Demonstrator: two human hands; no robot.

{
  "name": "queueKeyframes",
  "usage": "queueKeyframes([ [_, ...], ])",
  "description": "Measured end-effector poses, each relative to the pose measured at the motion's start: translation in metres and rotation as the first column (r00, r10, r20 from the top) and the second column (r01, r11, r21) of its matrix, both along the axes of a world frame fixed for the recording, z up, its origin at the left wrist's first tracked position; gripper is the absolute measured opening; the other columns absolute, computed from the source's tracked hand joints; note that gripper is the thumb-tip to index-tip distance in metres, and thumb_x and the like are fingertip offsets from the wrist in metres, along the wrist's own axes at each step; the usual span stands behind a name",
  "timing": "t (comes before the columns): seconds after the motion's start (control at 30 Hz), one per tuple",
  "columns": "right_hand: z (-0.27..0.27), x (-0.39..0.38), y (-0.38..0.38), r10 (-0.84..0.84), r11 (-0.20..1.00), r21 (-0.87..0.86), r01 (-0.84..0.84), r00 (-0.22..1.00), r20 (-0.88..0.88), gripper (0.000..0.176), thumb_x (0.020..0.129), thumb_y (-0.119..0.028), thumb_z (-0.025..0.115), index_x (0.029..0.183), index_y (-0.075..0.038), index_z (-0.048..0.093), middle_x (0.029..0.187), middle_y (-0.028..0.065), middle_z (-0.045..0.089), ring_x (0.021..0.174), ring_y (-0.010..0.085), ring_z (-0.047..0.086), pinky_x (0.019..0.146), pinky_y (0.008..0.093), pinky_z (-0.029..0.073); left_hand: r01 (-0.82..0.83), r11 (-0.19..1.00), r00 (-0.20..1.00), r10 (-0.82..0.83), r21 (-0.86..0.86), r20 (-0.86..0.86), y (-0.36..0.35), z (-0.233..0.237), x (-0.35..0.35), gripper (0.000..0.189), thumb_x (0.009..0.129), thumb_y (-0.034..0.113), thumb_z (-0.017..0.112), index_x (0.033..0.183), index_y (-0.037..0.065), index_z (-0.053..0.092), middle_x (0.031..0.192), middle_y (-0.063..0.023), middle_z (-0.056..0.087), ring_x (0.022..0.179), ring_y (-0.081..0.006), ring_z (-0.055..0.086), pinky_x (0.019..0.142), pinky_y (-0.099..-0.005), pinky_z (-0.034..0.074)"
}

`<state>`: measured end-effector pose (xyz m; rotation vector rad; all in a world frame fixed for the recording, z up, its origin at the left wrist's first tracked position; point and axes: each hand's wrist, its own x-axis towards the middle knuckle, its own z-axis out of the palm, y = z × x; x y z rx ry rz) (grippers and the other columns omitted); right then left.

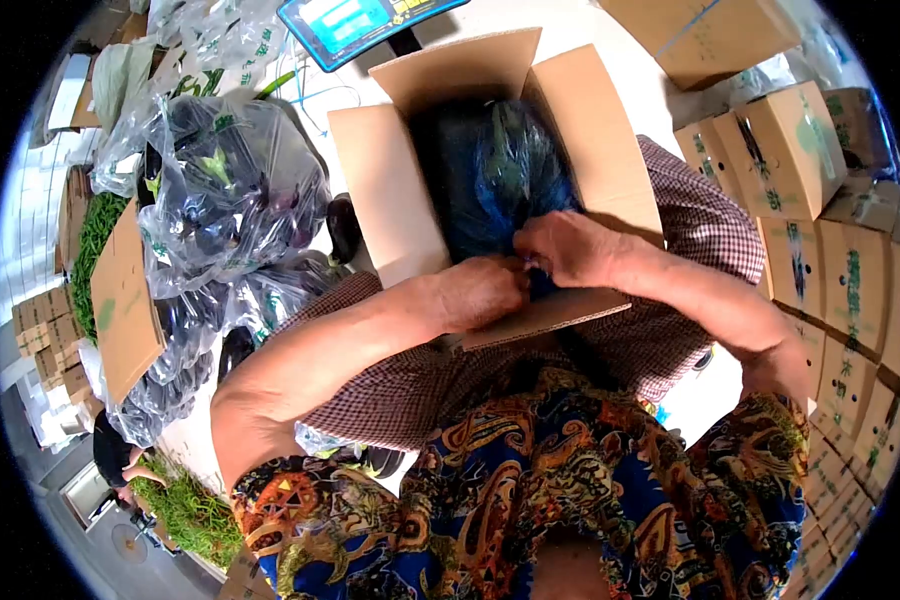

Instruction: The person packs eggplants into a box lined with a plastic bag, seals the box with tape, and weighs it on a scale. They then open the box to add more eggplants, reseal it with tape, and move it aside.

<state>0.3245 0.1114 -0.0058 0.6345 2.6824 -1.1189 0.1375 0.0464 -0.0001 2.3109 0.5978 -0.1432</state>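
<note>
Brown corrugated-cardboard box (385, 190), open-topped, flaps splayed. Inside it: one glossy blue plastic bag (515, 160), apparently bunched at its near end. Left hand (482, 292) and right hand (570, 250): fingers curled inward, seemingly pinching the bunched plastic; fingertips partly hidden. Step in hand, as judged: closing the bag; next move calls for drawing the plastic tight. Left of box: clear plastic sack of dark purple aubergines (240, 190).

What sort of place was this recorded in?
Probably a produce packing room or warehouse: clear bags of eggplants sit at the left of the view, heaped green vegetables lie nearby, and stacked cardboard boxes fill the right.
</note>
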Motion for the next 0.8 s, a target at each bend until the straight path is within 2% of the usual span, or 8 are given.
queueKeyframes([
  [0.07, 0.014, -0.001, -0.010, -0.088, 0.996, -0.032, 0.089, 0.996, 0.020, 0.024, 0.079, -0.009, 0.059, 0.102, -0.003, 0.061, 0.091, 0.0188, 0.066, 0.090, 0.0371, 0.064, 0.080, 0.0438, 0.052, -0.100, 0.968, 0.994, 0.107, -0.232, 0.020, 0.015, 0.038, -0.005, 0.025, 0.073, 0.003, 0.059, 0.098, 0.003, 0.063, 0.087, -0.0175, 0.064, 0.082, -0.0355, 0.063, 0.076, -0.0442, 0.051],
  [0.13, 0.013, -0.005, -0.011, -0.130, 0.986, -0.096, 0.139, 0.987, 0.090, 0.026, 0.081, -0.013, 0.060, 0.105, -0.003, 0.059, 0.091, 0.0187, 0.064, 0.090, 0.0374, 0.063, 0.080, 0.0446, 0.051, -0.293, 0.951, 0.919, 0.252, 0.097, 0.302, 0.033, 0.046, -0.013, 0.018, 0.076, 0.005, 0.057, 0.093, 0.006, 0.063, 0.087, -0.0136, 0.063, 0.088, -0.0295, 0.062, 0.077, -0.0397, 0.050],
  [0.2, 0.003, 0.001, -0.005, -0.010, 1.000, -0.013, 0.010, 1.000, -0.030, 0.031, 0.081, -0.014, 0.062, 0.107, -0.001, 0.056, 0.089, 0.0186, 0.063, 0.088, 0.0365, 0.063, 0.078, 0.0452, 0.050, -0.557, 0.623, 0.813, 0.272, 0.550, 0.516, 0.074, 0.046, -0.028, 0.018, 0.082, 0.005, 0.052, 0.098, 0.006, 0.062, 0.095, -0.0108, 0.062, 0.094, -0.0287, 0.060, 0.085, -0.0377, 0.049],
  [0.3, -0.001, -0.001, -0.014, -0.002, 0.993, 0.115, 0.000, 1.000, 0.019, 0.040, 0.083, -0.015, 0.063, 0.118, -0.003, 0.049, 0.093, 0.0186, 0.061, 0.088, 0.0371, 0.062, 0.075, 0.0460, 0.049, -0.776, 0.305, 0.626, 0.476, 0.552, 0.617, 0.120, 0.065, -0.053, 0.035, 0.084, 0.009, 0.062, 0.118, 0.005, 0.057, 0.117, -0.0167, 0.060, 0.108, -0.0351, 0.057, 0.092, -0.0397, 0.046],
  [0.57, 0.011, -0.015, -0.011, 0.047, 0.989, 0.129, -0.068, 0.986, 0.160, 0.052, 0.082, -0.018, 0.067, 0.126, -0.004, 0.042, 0.092, 0.0179, 0.056, 0.081, 0.0378, 0.060, 0.072, 0.0468, 0.047, -0.703, 0.559, 0.694, 0.674, 0.440, 0.254, 0.132, 0.044, -0.064, 0.038, 0.087, 0.031, 0.062, 0.117, 0.007, 0.059, 0.107, -0.0169, 0.063, 0.096, -0.0371, 0.061, 0.083, -0.0433, 0.049],
  [0.63, 0.004, -0.006, -0.016, 0.034, 0.990, 0.138, -0.035, 0.999, 0.004, 0.053, 0.083, -0.022, 0.067, 0.127, -0.004, 0.043, 0.089, 0.0179, 0.055, 0.078, 0.0394, 0.059, 0.072, 0.0467, 0.047, -0.609, 0.709, 0.787, 0.597, 0.356, 0.158, 0.118, 0.027, -0.064, 0.051, 0.087, 0.045, 0.060, 0.121, 0.007, 0.058, 0.122, -0.0177, 0.059, 0.112, -0.0362, 0.056, 0.093, -0.0429, 0.047],
  [0.7, 0.013, -0.004, -0.016, 0.054, 0.997, 0.053, -0.056, 0.998, 0.038, 0.059, 0.082, -0.031, 0.069, 0.129, -0.002, 0.045, 0.096, 0.0207, 0.058, 0.085, 0.0397, 0.060, 0.078, 0.0456, 0.048, -0.382, 0.671, 0.875, 0.484, 0.636, 0.016, 0.082, 0.004, -0.052, 0.063, 0.084, 0.052, 0.059, 0.127, 0.006, 0.055, 0.137, -0.0157, 0.048, 0.127, -0.0391, 0.044, 0.101, -0.0467, 0.041],
  [0.8, 0.027, 0.008, -0.002, -0.019, 0.978, -0.207, 0.028, 0.999, 0.047, 0.065, 0.078, -0.045, 0.069, 0.122, 0.000, 0.053, 0.106, 0.0240, 0.061, 0.099, 0.0373, 0.060, 0.088, 0.0420, 0.048, -0.389, 0.681, 0.859, 0.512, 0.621, -0.023, 0.075, 0.002, -0.042, 0.075, 0.082, 0.061, 0.056, 0.133, 0.006, 0.049, 0.146, -0.0118, 0.038, 0.134, -0.0403, 0.033, 0.105, -0.0503, 0.037],
])
